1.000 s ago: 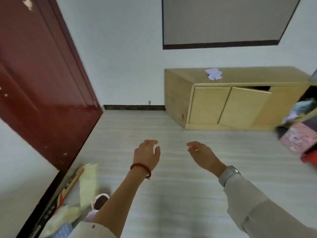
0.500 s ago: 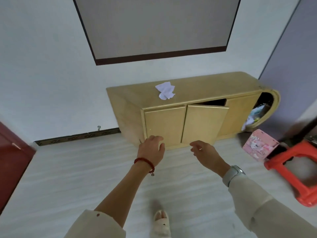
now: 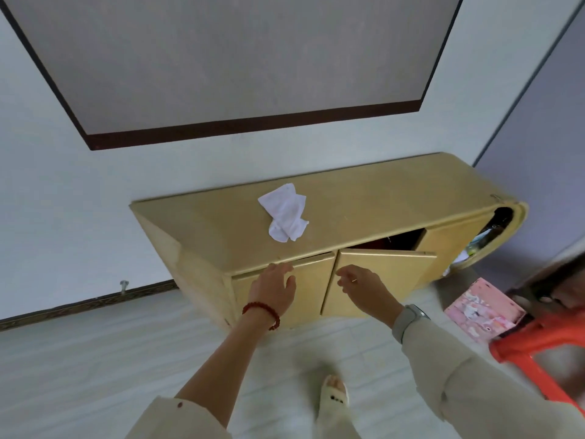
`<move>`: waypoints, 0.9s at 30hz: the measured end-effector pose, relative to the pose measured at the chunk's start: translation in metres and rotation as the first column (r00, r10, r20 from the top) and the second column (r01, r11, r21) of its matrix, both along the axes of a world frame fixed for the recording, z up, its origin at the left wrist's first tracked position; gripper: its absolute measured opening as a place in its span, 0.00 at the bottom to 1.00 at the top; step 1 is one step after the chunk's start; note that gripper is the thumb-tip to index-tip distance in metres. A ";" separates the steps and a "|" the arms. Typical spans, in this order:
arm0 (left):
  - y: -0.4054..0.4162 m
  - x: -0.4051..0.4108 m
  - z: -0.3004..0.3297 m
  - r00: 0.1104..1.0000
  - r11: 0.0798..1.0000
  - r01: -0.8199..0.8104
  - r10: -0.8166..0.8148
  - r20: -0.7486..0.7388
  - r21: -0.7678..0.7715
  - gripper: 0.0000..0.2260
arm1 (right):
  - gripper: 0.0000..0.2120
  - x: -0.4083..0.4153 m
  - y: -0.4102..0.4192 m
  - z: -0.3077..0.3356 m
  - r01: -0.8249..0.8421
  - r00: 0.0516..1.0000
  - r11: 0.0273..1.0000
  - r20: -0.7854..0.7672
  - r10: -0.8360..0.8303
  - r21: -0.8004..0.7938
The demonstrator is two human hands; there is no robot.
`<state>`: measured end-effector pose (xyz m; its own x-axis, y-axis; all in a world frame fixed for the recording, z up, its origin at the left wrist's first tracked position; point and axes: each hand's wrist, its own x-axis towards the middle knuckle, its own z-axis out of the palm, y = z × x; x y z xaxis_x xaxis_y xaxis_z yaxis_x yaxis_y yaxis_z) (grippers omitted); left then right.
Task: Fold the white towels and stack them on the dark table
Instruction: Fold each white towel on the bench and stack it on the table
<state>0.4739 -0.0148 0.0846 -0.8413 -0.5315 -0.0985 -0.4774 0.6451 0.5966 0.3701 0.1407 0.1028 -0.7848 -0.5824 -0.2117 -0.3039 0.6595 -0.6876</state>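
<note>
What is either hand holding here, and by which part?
Nothing. The left hand and right hand are both empty, short of the white towel on the cabinet.

The towel [image 3: 286,217] is soft white cloth, crumpled and matt, lying on a cabinet [image 3: 364,210] of pale yellowish wood with a smooth, dull finish. The floor [image 3: 79,359] looks like light, faintly streaked boards with a slight sheen, and the stool [image 3: 538,346] is glossy orange-red plastic. The left wrist wears a bracelet [image 3: 262,312] of shiny dark red beads, the right a smooth grey watch [image 3: 408,318] above a matt beige cloth sleeve [image 3: 474,381].
</note>
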 end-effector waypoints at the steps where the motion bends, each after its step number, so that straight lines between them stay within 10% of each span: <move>1: -0.010 -0.017 -0.010 1.000 1.000 -0.003 0.003 0.011 0.014 0.14 | 0.12 -0.019 -0.014 -0.009 -0.014 1.000 1.000 0.011 0.014 0.008; 17: -0.132 -0.263 -0.140 0.919 0.998 -0.049 0.029 0.393 0.040 0.14 | 0.15 -0.281 -0.187 -0.118 -0.262 0.955 0.930 0.209 0.211 0.258; 27: -0.191 -0.275 -0.098 0.938 0.870 -0.300 0.344 -0.046 0.392 0.08 | 0.17 -0.289 -0.239 -0.118 -0.417 0.904 0.904 0.142 0.402 0.096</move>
<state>0.1987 -0.2057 -0.0131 -0.6467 -0.7170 -0.2601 -0.5366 0.1853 0.8232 0.0806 -0.0987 -0.0148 -0.4477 -0.8112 -0.3761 -0.4882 0.5741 -0.6573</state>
